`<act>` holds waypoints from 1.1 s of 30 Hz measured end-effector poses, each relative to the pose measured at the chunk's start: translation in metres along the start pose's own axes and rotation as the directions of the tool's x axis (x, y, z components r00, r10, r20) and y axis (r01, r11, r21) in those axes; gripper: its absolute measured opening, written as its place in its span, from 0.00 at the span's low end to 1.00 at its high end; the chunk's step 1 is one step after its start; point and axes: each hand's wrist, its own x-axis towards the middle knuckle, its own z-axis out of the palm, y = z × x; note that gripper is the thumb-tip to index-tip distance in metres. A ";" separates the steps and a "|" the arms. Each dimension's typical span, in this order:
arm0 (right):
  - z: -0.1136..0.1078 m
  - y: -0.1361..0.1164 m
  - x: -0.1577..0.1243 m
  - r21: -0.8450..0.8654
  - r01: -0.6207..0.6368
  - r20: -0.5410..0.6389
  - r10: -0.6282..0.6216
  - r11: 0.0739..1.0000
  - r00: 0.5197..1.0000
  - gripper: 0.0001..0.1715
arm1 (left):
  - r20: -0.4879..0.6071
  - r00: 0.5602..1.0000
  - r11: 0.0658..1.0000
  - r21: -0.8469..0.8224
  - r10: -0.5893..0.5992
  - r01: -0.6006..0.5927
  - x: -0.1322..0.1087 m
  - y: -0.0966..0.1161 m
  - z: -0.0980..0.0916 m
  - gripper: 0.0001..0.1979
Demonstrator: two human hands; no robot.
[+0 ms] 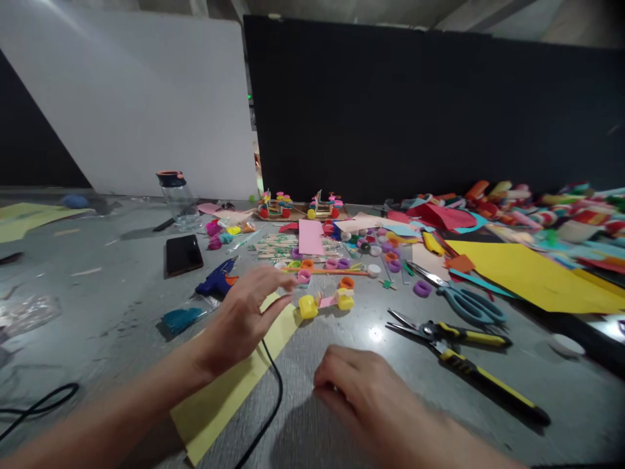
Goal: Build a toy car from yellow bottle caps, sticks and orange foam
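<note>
- Grip: right hand (364, 391) was loosely curled, contents not visible; left hand (247, 309) had thumb and fingers parted, nothing seen between.
- Yellow-wheeled piece (328, 302) sat just past them, untouched; looked part-built.
- Two fuller models (325, 207) stood behind, apparently done.

1. Bare tabletop (305, 352) between left hand (251, 309) and right hand (359, 384); from where I stand, passage forward meets the yellow-wheeled piece (328, 302).
2. Second lane, right of that piece, before the open pliers (463, 366); scissors (471, 303) lie beyond them.
3. Left hand's outer side tight: glue gun (213, 280), teal packet (181, 319). Black cable (280, 391) curves across the near lane.
4. Farther off, caps and sticks crowd the surface; black panel (430, 117) walls it off.
</note>
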 end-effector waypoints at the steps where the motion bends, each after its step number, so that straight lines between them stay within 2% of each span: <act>1: 0.005 -0.004 0.004 -0.008 0.024 0.039 -0.024 1.000 0.999 0.06 | -0.001 1.000 1.000 -0.001 0.004 -0.004 -0.002 0.000 0.000 0.06; 3: 0.011 -0.009 0.011 -0.039 0.084 0.101 -0.080 0.996 0.992 0.07 | 0.014 1.000 1.000 0.004 0.017 -0.017 -0.004 0.001 -0.001 0.14; 6: 0.015 -0.014 0.019 -0.129 0.163 0.103 -0.151 0.978 0.983 0.03 | 0.053 0.998 1.000 0.023 0.015 -0.016 -0.005 -0.002 -0.003 0.24; 8: 0.018 -0.014 0.022 -0.168 0.193 0.116 -0.175 0.967 0.978 0.03 | 0.084 0.996 0.999 0.036 -0.021 0.018 -0.005 -0.005 -0.004 0.22; 11: 0.020 -0.009 0.024 -0.205 0.214 0.212 -0.170 0.955 0.962 0.05 | 0.148 0.986 0.997 0.053 -0.071 0.064 -0.003 -0.014 -0.004 0.08; 16: 0.017 0.000 0.021 -0.269 0.103 0.329 -0.009 0.958 0.944 0.05 | 0.320 0.946 0.997 0.075 -0.054 0.032 0.003 -0.028 0.005 0.07; 19: 0.014 0.003 0.017 -0.257 0.046 0.328 0.043 0.965 0.944 0.05 | 0.377 0.925 0.995 0.100 -0.046 0.008 0.007 -0.032 0.018 0.14; 22: 0.012 0.005 0.013 -0.237 0.023 0.325 0.057 0.971 0.944 0.06 | 0.404 0.913 0.991 0.136 -0.057 0.002 0.013 -0.030 0.033 0.24; 24: 0.012 0.007 0.011 -0.227 0.019 0.326 0.058 0.974 0.944 0.06 | 0.408 0.910 0.987 0.159 -0.070 0.005 0.017 -0.028 0.042 0.25; 30: 0.007 0.017 0.004 -0.209 -0.009 0.291 0.071 0.978 0.954 0.06 | 0.415 0.908 0.989 0.146 -0.060 -0.002 0.022 -0.026 0.059 0.14; 33: 0.004 0.022 -0.001 -0.198 -0.033 0.275 0.088 0.980 0.957 0.06 | 0.411 0.911 0.992 0.126 -0.043 -0.010 0.023 -0.028 0.063 0.11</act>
